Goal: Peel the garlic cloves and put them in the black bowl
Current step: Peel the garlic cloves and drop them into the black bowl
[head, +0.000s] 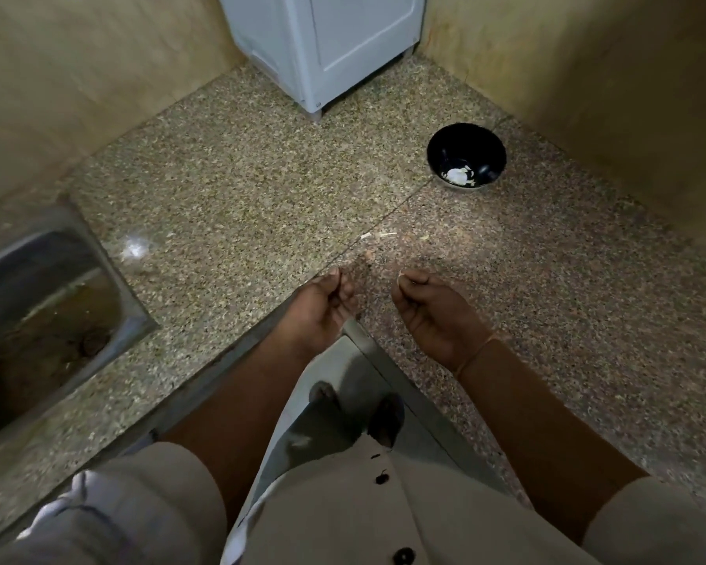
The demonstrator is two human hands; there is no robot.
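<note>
Head cam looking down at a speckled stone counter (229, 189) that wraps round a corner. The left hand (323, 307) is palm-up just past the counter edge with the fingers curled in and the thumb tip meeting the fingertips; honestly can't tell if anything is pinched in there. The right hand (433, 311) is close beside it but not touching, fingers curled too, and a tiny pale bit (400, 274) peeks out between thumb and fingertips, too small to say whether it's clove or skin. The black bowl (465, 140) sits on the counter well beyond the hands, off to the right near the wall, with a small heap of white peeled garlic cloves (459, 176) in the bottom. A few skin scraps (378, 235) lie on the counter between hands and bowl. A steel sink (37, 299) is at the left, and a white appliance (323, 46) is in the back corner.
</note>
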